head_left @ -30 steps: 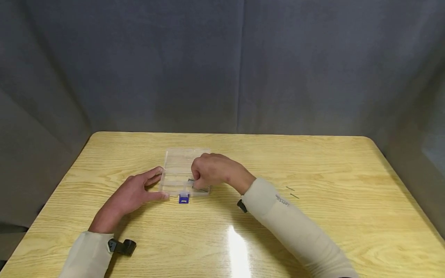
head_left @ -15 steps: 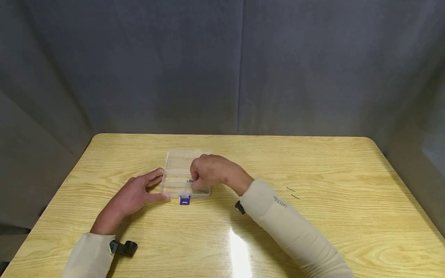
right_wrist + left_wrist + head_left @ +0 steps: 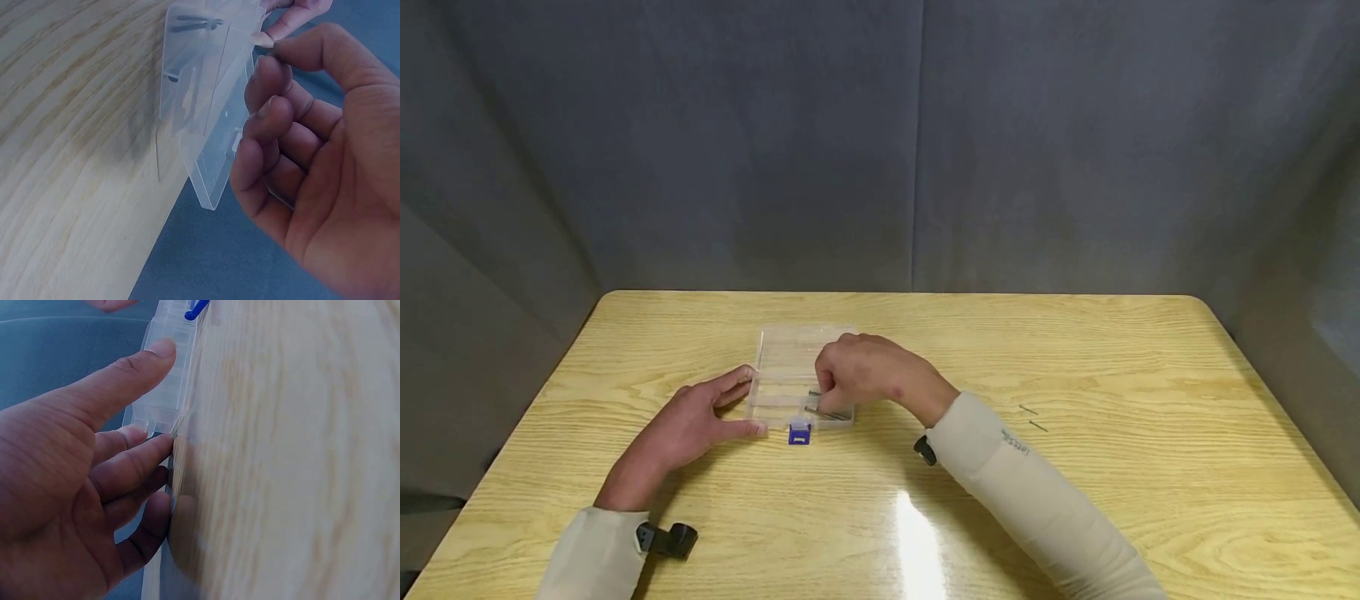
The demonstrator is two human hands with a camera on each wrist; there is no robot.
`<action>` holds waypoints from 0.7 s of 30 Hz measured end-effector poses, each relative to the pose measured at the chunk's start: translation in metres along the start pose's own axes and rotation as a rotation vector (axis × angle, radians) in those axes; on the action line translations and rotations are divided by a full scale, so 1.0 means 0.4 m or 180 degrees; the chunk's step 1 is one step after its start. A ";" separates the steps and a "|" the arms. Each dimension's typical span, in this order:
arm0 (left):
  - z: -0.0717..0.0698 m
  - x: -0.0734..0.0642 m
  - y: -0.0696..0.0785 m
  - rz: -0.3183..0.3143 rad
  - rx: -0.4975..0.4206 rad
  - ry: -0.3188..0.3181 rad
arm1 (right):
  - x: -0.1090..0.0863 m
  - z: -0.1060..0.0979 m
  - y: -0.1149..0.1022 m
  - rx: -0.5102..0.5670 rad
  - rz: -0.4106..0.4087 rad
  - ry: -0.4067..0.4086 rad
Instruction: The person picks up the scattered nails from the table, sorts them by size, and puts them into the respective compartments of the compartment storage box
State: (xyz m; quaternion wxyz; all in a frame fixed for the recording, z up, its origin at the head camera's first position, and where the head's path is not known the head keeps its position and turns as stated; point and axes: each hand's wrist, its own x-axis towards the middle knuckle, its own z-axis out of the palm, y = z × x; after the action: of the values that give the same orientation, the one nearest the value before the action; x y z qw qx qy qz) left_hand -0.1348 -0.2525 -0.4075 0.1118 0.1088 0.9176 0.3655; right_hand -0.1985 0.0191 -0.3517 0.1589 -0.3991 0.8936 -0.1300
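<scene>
A clear plastic compartment box (image 3: 775, 400) with a blue latch (image 3: 800, 434) lies on the table, its lid (image 3: 790, 346) laid back. My left hand (image 3: 696, 417) holds the box by its left end, thumb at the front edge and fingers toward the back corner. Over the front right compartment is my right hand (image 3: 868, 371), fingers curled, with thumb and index fingertips pinched together. A thin nail (image 3: 814, 393) sticks out at these fingertips, mostly hidden. More thin nails (image 3: 197, 24) show through the compartment wall in the right wrist view.
Two thin nails (image 3: 1037, 425) lie on the wooden table (image 3: 1112, 500) to the right of my right forearm. Dark grey curtains (image 3: 760, 150) stand behind the table and at both sides. Each cuff carries a black camera mount (image 3: 667, 540).
My right hand stays over the front right compartment, its fingers shifting slightly to the right. More of the nails beside the fingertips shows now. The left hand keeps its hold on the box.
</scene>
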 end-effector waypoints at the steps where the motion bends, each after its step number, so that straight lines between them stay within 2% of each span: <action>1: 0.000 0.001 0.000 -0.0005 -0.0005 0.0002 | -0.004 -0.001 0.002 0.0018 -0.0014 0.0020; 11: 0.004 0.003 -0.002 0.0030 -0.0041 -0.0019 | -0.046 -0.002 0.024 0.0142 -0.0147 0.0064; 21: 0.001 0.001 -0.004 0.0018 -0.0014 -0.0046 | -0.088 -0.001 0.043 0.0185 -0.0066 0.0089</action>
State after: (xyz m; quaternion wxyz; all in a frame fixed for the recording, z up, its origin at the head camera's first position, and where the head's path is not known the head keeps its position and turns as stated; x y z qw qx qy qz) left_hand -0.1353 -0.2532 -0.4090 0.1177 0.1138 0.9157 0.3671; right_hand -0.1881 0.0569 -0.3511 0.1565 -0.4017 0.8874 -0.1631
